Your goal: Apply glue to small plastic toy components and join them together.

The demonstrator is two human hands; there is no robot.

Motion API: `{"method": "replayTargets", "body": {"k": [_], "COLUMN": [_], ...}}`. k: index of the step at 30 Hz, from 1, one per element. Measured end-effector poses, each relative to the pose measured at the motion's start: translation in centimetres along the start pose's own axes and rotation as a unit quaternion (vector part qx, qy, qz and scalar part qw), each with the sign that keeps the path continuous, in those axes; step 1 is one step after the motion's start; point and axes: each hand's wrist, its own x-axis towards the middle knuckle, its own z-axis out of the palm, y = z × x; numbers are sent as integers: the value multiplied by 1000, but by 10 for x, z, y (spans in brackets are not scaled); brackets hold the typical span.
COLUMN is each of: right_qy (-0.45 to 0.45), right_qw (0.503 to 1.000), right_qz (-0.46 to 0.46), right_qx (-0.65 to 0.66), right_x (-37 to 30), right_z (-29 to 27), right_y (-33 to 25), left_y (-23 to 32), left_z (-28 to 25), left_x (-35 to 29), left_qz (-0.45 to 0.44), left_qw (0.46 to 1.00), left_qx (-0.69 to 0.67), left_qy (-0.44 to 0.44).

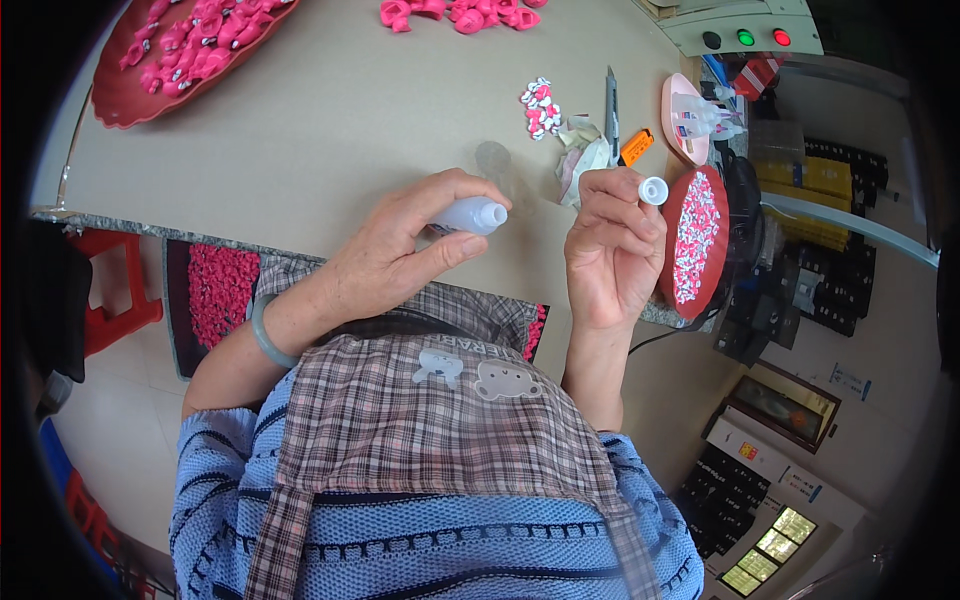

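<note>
Bottle point(462, 216), open at the neck, is gripped in the left hand point(395, 235) above a grey table point(350, 120); the right hand point(612, 250) pinches a white cap point(653, 190). Crumpled paper point(583, 168) and a knife point(611, 115) lie just beyond; a red dish point(688, 311) sits beside the right hand.

Looks like a small assembly workshop here! Across the counter point(380, 100) it's parts everywhere: a big red tray point(125, 110) heaped with pink moulded pieces point(205, 40), a red dish point(669, 272) loaded with tiny pink-and-white bits point(697, 235). There's a utility knife point(611, 105), nozzled bottles point(692, 117) in a pink dish point(688, 150), and at the far corner, a control box point(740, 20) with green point(745, 37) and red buttons point(781, 38)! Below, more pink pieces point(222, 290) are piled by the counter's edge.
</note>
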Motion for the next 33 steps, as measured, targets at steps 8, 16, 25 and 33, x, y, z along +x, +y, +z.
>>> {"method": "replayTargets", "body": {"k": [8,16,25,33], "right_qy": [1,-34,-116,-177], "right_qw": [1000,970,627,369], "right_qz": [3,9,-78,-87], "right_qx": [0,-240,-766,-908], "right_x": [0,2,10,21], "right_z": [-2,0,33,44], "right_y": [3,-6,4,11], "left_y": [-4,-3,-2,-5], "left_z": [1,1,3,0], "left_x": [-3,-1,0,-3], "left_qz": [31,26,10,10], "left_qw": [999,1000,1000,1000], "left_qx": [8,7,18,14], "left_qy": [6,4,3,11]}}
